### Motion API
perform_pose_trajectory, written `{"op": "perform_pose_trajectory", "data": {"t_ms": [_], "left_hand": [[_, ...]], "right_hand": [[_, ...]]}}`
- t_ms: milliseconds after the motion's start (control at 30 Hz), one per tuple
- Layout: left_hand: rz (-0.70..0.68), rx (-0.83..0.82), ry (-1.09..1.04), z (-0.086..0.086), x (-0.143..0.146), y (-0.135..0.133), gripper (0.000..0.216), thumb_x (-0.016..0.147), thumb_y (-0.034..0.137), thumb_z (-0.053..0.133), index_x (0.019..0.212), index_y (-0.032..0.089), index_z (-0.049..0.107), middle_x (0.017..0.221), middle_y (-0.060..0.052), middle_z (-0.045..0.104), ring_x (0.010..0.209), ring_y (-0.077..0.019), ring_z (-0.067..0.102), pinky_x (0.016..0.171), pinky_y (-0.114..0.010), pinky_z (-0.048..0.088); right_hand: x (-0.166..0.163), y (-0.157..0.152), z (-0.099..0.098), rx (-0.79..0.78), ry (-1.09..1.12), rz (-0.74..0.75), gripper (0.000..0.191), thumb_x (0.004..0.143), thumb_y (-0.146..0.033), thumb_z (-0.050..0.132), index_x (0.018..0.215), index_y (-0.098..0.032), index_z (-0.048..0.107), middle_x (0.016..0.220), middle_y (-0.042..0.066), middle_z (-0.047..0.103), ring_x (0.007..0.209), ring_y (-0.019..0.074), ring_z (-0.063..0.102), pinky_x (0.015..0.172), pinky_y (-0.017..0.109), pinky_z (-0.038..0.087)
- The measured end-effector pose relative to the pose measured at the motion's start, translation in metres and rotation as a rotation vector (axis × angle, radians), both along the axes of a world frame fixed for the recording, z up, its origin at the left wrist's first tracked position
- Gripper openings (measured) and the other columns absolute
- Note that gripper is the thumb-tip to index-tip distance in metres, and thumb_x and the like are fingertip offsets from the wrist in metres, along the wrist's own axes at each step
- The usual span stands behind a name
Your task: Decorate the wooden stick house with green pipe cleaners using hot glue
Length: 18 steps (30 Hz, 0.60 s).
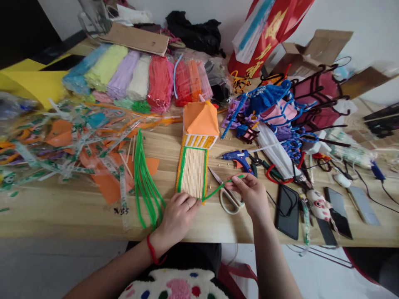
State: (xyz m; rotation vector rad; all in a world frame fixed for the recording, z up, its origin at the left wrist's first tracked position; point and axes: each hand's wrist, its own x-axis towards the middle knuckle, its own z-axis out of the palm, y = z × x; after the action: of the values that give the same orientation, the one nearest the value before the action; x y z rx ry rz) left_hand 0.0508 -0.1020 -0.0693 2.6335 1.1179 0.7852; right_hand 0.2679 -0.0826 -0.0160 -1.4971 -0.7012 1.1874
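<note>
A small craft house with an orange roof stands on the table, joined to a flat panel of pale wooden sticks edged in green and orange pipe cleaner. My left hand is closed over the panel's near edge, fingertips pressing a green pipe cleaner at the near right corner. From that corner the green pipe cleaner runs up to the right, its far part pinched in my right hand. Several loose green pipe cleaners lie left of the panel. White-handled scissors lie beside my right hand.
A blue glue gun lies right of the panel. Scraps and wrappers cover the left side. Bundled colored pipe cleaners lie behind. Blue and pink crafts crowd the right, with a black phone nearer the front edge.
</note>
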Motion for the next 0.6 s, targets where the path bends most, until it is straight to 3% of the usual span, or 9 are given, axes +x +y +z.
{"op": "perform_pose_trajectory", "data": {"t_ms": [200, 433, 600], "left_hand": [[-0.037, -0.024, 0.011, 0.002, -0.002, 0.002, 0.015, 0.089, 0.015, 0.051, 0.099, 0.016, 0.063, 0.081, -0.002, 0.064, 0.080, -0.0173, 0.054, 0.074, -0.034, 0.044], [-0.049, -0.018, 0.004, 0.003, -0.002, 0.001, 0.018, 0.091, 0.014, 0.046, 0.100, 0.016, 0.063, 0.083, -0.003, 0.065, 0.080, -0.0173, 0.054, 0.076, -0.036, 0.046], [-0.053, -0.007, 0.000, 0.003, -0.002, 0.002, 0.021, 0.093, 0.015, 0.043, 0.099, 0.015, 0.062, 0.082, -0.003, 0.065, 0.080, -0.0171, 0.055, 0.076, -0.036, 0.046]], "right_hand": [[-0.015, 0.045, -0.001, 0.092, -0.330, 0.167, 0.023, 0.064, -0.038, 0.075, 0.063, -0.018, 0.063, 0.049, -0.003, 0.058, 0.040, 0.0097, 0.048, 0.040, 0.022, 0.040], [-0.031, 0.079, -0.025, 0.260, -0.747, 0.287, 0.015, 0.071, -0.033, 0.066, 0.064, -0.019, 0.069, 0.068, 0.002, 0.067, 0.058, 0.0143, 0.056, 0.058, 0.026, 0.044], [-0.033, 0.087, -0.037, 0.289, -0.834, 0.324, 0.012, 0.072, -0.028, 0.065, 0.064, -0.020, 0.069, 0.070, 0.002, 0.067, 0.062, 0.0156, 0.059, 0.062, 0.026, 0.046]]}}
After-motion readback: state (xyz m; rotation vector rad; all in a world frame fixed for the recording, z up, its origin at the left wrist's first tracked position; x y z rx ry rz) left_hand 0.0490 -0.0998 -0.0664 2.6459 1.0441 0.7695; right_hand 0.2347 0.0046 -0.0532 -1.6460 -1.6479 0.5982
